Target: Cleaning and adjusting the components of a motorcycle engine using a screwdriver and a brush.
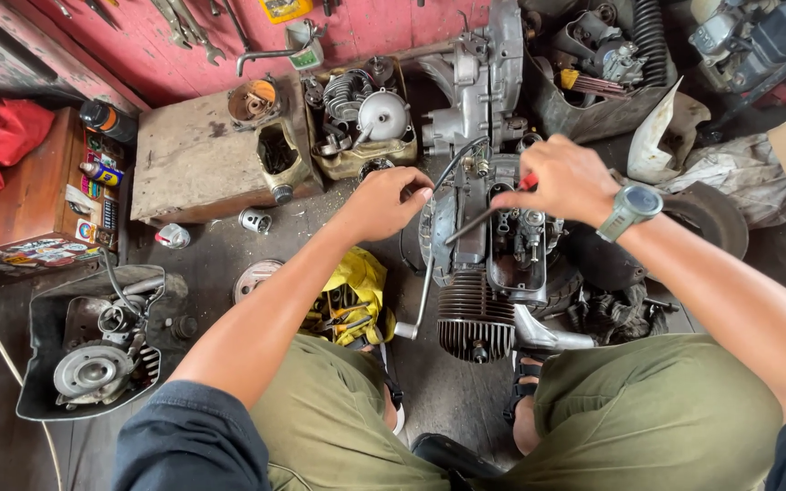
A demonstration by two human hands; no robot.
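A small engine (488, 273) with black cooling fins lies on the floor between my knees. My right hand (564, 179) grips a red-handled screwdriver (488, 214), its shaft angled down-left into the engine's top. My left hand (384, 202) rests closed on the engine's left edge, next to a black cable; what it grips is hidden. A grey watch (631, 207) sits on my right wrist.
A yellow cloth with hand tools (352, 300) lies by my left knee. A black tub of engine parts (93, 350) stands at left, a worn box (202, 164) and a tray of parts (361, 114) behind. Wrenches hang on the red wall (188, 32).
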